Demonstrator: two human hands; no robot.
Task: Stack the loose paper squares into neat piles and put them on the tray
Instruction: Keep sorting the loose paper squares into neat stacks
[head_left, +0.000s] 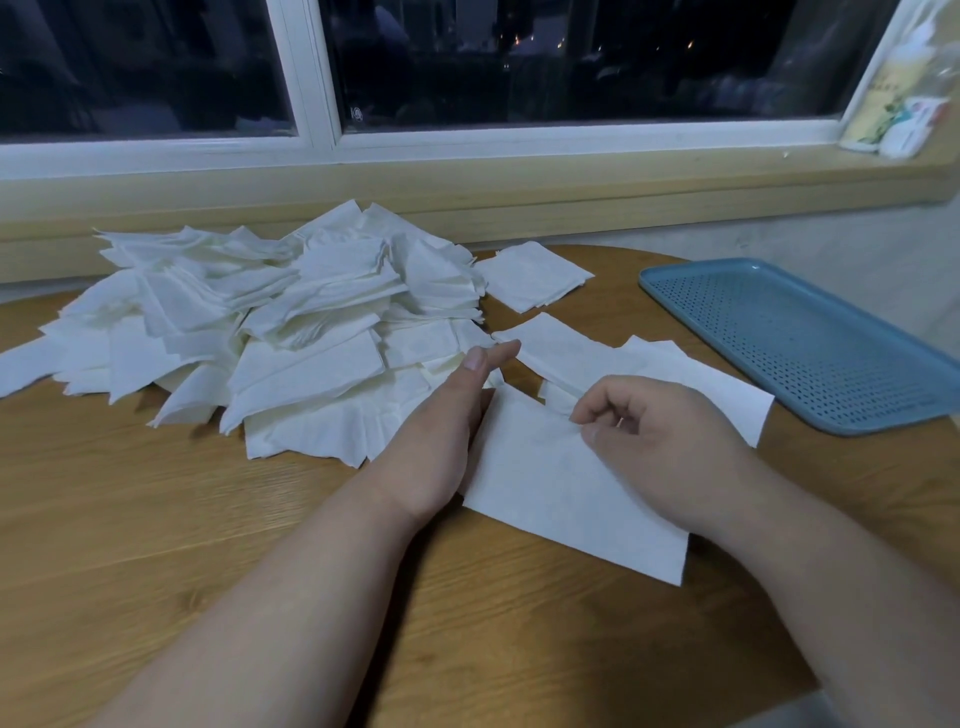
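We had the left hand (447, 415) laid out with its fingers straight and together, its side pressed along the left edge of the nearest paper square (545, 488), fingertips reaching toward the big heap of loose squares (270, 322). And the right hand (660, 441) was curled, thumb and forefinger pinching that same square at its far edge. The square sat skewed on the wooden table (208, 545), one corner pointing back at us, with a broad stretch of bare wood between it and the near rim. Just behind it more squares (566, 348) overlapped, and a small tidy pile (532, 275) lay apart, nearer the window ledge (467, 187). The heap sprawled to the left, its ragged edges running up just beside the left wrist. On the right we saw the blue tray (810, 343), with only a narrow band of wood between its rim and the closest sheet's corner.
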